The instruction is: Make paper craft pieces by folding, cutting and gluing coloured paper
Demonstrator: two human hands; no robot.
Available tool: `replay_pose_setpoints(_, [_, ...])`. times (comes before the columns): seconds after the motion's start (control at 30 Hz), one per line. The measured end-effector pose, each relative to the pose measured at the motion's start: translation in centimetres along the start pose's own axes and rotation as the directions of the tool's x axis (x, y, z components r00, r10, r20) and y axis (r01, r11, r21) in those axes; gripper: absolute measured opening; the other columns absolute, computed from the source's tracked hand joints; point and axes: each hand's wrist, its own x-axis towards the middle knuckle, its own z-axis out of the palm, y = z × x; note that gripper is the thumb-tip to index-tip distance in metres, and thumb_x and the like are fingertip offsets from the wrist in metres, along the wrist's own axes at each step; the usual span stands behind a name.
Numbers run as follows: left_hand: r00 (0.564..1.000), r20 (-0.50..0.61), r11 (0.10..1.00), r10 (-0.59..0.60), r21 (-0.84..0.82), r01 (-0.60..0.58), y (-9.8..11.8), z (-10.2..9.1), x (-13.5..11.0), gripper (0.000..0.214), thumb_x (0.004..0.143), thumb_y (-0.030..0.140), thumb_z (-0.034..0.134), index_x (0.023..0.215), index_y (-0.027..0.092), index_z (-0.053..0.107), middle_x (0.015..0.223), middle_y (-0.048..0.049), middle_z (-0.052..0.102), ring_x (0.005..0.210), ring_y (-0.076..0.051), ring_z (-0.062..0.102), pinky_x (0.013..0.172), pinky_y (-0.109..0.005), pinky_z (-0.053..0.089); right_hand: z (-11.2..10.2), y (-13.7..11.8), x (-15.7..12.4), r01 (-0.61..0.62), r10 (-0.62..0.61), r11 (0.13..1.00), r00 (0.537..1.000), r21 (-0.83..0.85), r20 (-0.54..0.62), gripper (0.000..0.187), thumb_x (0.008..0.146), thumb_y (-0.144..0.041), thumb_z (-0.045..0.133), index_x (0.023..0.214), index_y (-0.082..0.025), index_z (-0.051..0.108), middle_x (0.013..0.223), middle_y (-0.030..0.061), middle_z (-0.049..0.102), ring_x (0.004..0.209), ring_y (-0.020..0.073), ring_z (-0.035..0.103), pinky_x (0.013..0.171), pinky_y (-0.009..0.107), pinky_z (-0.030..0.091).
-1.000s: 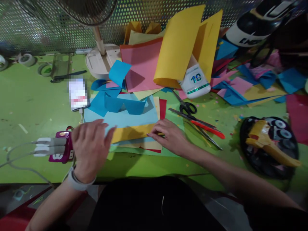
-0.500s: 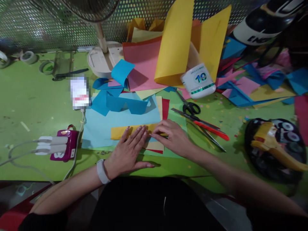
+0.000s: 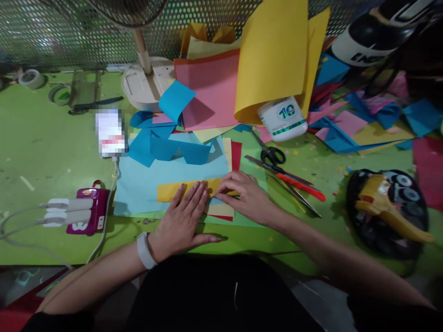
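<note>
A folded yellow paper strip (image 3: 165,192) lies across a light blue sheet (image 3: 138,184), near the table's front edge. My left hand (image 3: 185,214) rests flat on it, fingers spread and thumb pointing right. From the right, my right hand (image 3: 244,193) has thumb and forefinger pinched together at the strip, whose right part is mostly covered by that hand. Cream and red sheets (image 3: 236,157) stick out under the blue one. Just beyond the strip sits a cut blue paper piece (image 3: 197,153) with notches.
Black-handled scissors (image 3: 273,156) and a red cutter (image 3: 301,185) lie to the right, near a tape dispenser (image 3: 394,207) on a black tray. A white jar (image 3: 284,122) stands under a curled yellow sheet (image 3: 273,55). On the left are a phone (image 3: 110,131) and a purple power adapter (image 3: 88,210).
The tall yellow sheet at the back has swung right and bends over the jar's top. The view has shifted slightly. Both hands stay in place on the strip.
</note>
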Motion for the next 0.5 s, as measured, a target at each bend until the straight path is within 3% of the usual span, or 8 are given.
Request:
replay_pose_setpoints(0.27, [1.000, 0.000, 0.999, -0.031, 0.019, 0.031, 0.2, 0.0, 0.0, 0.104, 0.085, 0.078, 0.030, 0.155, 0.004, 0.009, 0.158, -0.0213, 0.026, 0.149, -0.032, 0.016, 0.121, -0.053, 0.012, -1.8, 0.4, 0.2, -0.030, 0.027, 0.998, 0.997, 0.046, 0.072, 0.026, 0.096, -0.040, 0.053, 0.082, -0.022, 0.065, 0.103, 0.0063, 0.065, 0.101, 0.0231, 0.061, 0.089, 0.044, 0.043])
replay_pose_setpoints(0.5, [0.999, -0.043, 1.000, -0.019, 0.000, 0.019, 0.1, 0.2, 0.0, 0.106, 0.085, 0.077, 0.036, 0.155, 0.005, 0.002, 0.158, -0.0213, 0.028, 0.149, -0.032, 0.018, 0.121, -0.053, 0.016, -1.3, 0.5, 0.1, -0.027, 0.027, 0.999, 1.000, -0.023, 0.015, 0.024, 0.096, -0.038, 0.052, 0.082, -0.022, 0.064, 0.100, 0.0065, 0.066, 0.098, 0.0229, 0.061, 0.085, 0.043, 0.042])
